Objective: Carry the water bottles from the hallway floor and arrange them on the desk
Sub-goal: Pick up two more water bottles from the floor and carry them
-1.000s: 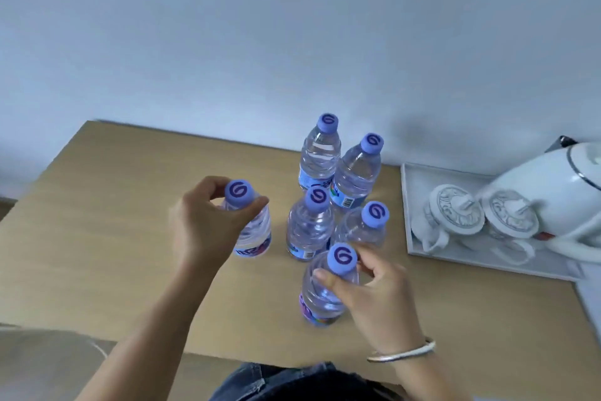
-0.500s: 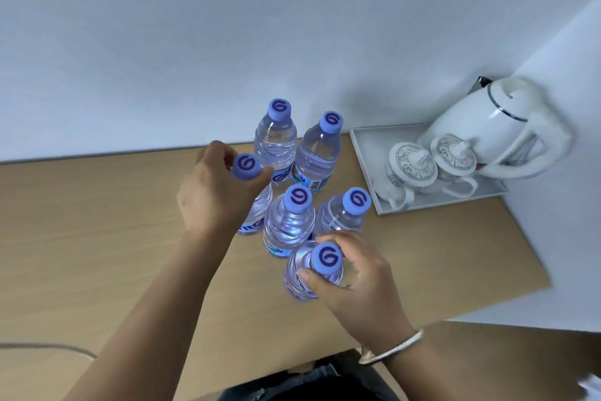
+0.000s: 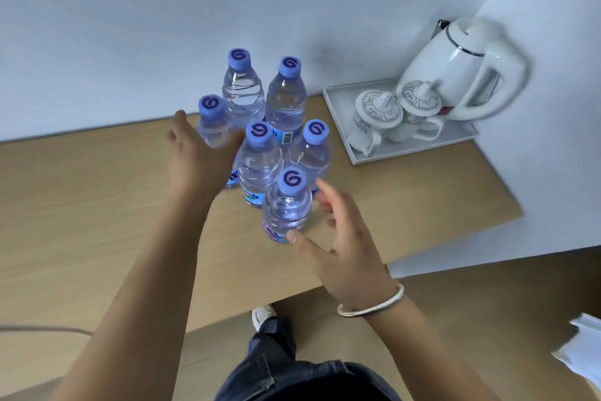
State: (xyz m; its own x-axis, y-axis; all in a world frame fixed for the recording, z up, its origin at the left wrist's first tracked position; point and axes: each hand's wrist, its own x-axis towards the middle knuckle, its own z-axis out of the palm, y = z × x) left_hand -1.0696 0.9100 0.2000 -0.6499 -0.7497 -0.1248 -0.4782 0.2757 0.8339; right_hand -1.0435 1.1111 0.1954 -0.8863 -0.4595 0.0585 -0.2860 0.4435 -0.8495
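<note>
Both hands open, left hand beside the leftmost and right hand beside the nearest of six upright clear plastic blue-capped water bottles clustered on the light wooden desk, near a grey tray.

Caps: purple swirl mark like a "6" or "G", on all six bottles.
Barcode: rear-right bottle; digits unreadable.
Labels: lettering illegible.

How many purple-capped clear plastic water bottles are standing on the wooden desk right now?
6, clustered: two at the back by the wall, one far left behind the left hand, two in the middle, one nearest beside the right hand. None looks hidden.
</note>
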